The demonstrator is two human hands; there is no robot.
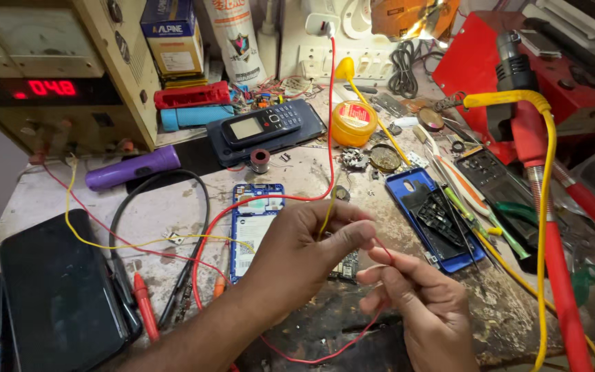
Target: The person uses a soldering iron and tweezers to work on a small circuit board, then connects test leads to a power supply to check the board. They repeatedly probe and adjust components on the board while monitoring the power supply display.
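The red wire point(330, 103) is thin and long. It comes down from a white plug point(321, 25) on the wall, runs across the table point(173, 207) and goes up into the hands. A loop of it hangs below the hands, near the table's front edge. A thin yellow wire point(328, 207) runs close beside it.

The left hand point(304, 251) is closed, pinching the red wire and the yellow wire between thumb and fingertips. The right hand point(418, 300) is closed too, pinching the red wire just beside the left hand. The bit of wire between the two hands is very short and hard to see. I cannot tell what the wire tips look like, because the fingers cover them.

An open blue phone point(255, 220) with no back lies flat on the table, just behind the left hand. The hand hides its lower part. A second blue phone shell point(425, 207) lies to the right. A black keypad phone point(262, 124) rests farther back.
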